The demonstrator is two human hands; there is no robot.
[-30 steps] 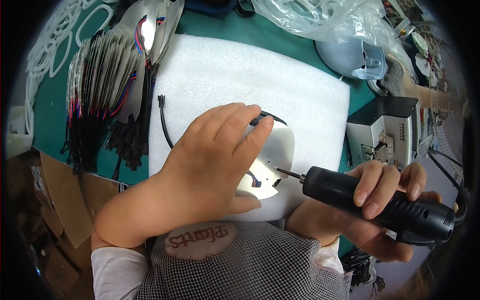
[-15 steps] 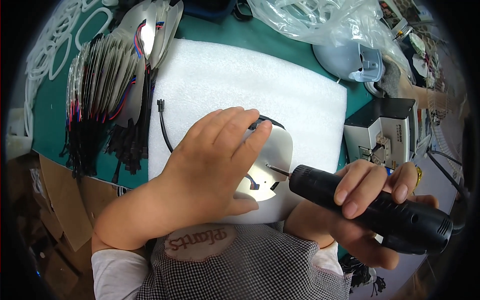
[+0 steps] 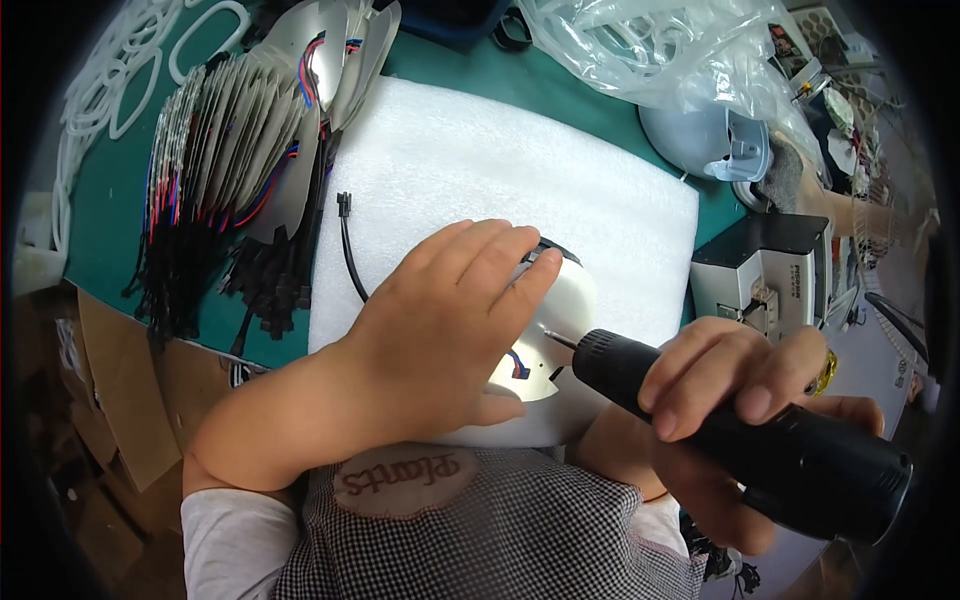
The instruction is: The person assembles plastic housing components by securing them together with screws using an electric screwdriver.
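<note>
Your left hand (image 3: 440,330) lies flat, fingers together and stretched out, pressing down on a round metal plate (image 3: 550,340) that sits near the front right corner of the white foam pad (image 3: 470,160). The hand covers most of the plate, so you see only its right part, with a small red and blue wire on it. Your right hand (image 3: 740,400) is wrapped tight around a black electric screwdriver (image 3: 740,440), whose thin bit touches the plate's right side; whether a screw sits under the tip is too small to tell. A black cable (image 3: 347,240) runs from the pad's left edge and disappears under your left hand. The foam pad rests on a green table (image 3: 100,200). By the pad's left edge a row of similar plates with wires (image 3: 230,160) stands packed on edge. Past the pad's right edge sits a small grey machine (image 3: 770,280), partly cut off by your screwdriver hand. At the far right a clear plastic bag (image 3: 650,50) hides its contents.
</note>
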